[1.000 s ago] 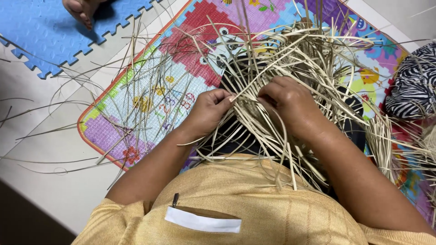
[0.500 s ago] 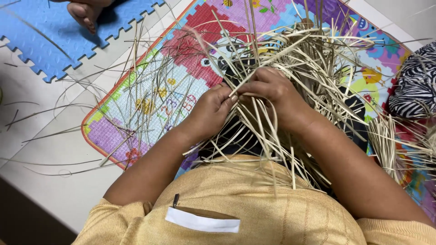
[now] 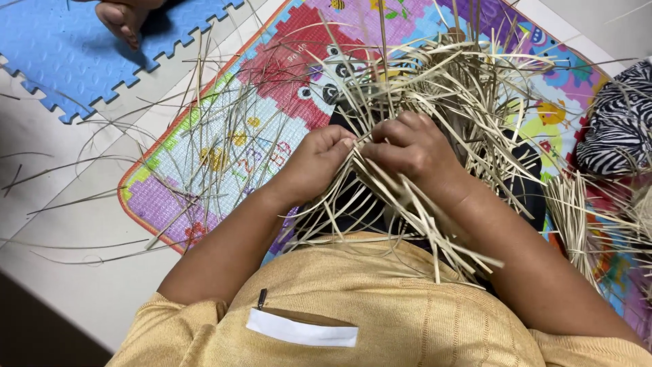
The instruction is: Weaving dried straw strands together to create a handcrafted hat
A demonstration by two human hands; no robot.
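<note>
Both hands meet over a loose tangle of pale straw strips [image 3: 435, 88] held in the lap, above a colourful play mat [image 3: 224, 136] on the floor. The left hand [image 3: 319, 163] is curled, its grip pressed together on a few strips; the right hand [image 3: 414, 146] pinches strips just beside it, fingertips of the two hands almost touching. The work looks to be mid-weave: strands are being crossed and tightened at the centre of the bundle, with long ends fanning out on every side. A next move would likely call for keeping tension on the pinched strips while a free one is drawn across. A blue foam tile [image 3: 61, 54] lies up left, where another person's foot [image 3: 122, 17] rests; a zebra-striped cloth [image 3: 618, 129] sits at right.
</note>
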